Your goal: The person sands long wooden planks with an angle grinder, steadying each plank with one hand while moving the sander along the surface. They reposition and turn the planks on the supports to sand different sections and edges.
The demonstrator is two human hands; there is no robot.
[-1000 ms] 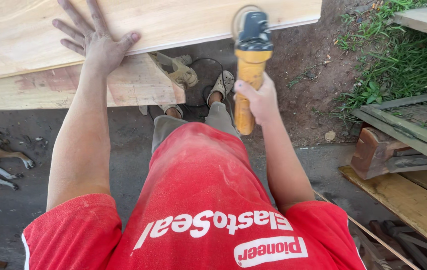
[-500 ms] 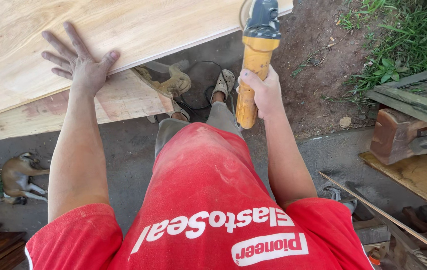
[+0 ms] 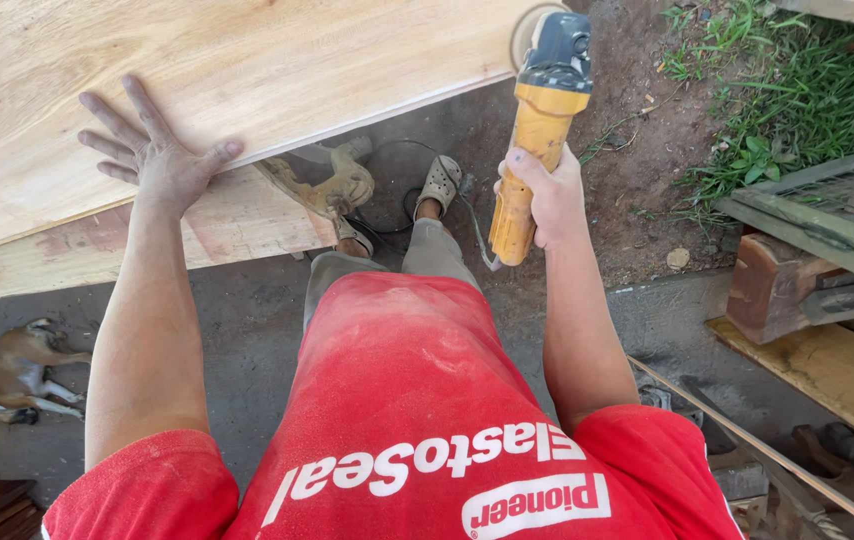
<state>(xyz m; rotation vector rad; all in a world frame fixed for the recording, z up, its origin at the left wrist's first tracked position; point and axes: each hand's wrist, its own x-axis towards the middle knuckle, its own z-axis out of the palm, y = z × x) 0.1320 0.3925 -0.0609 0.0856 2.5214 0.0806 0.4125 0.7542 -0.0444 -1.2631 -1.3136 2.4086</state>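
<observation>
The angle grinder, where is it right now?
The yellow angle grinder is upper right of centre in the head view, gripped in the right hand, its disc at the near edge of the wooden board.

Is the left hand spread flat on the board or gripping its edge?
Spread flat. The left hand lies palm down on the wooden board, fingers splayed, thumb near the edge, nothing curled under. The right hand holds the yellow grinder.
</observation>
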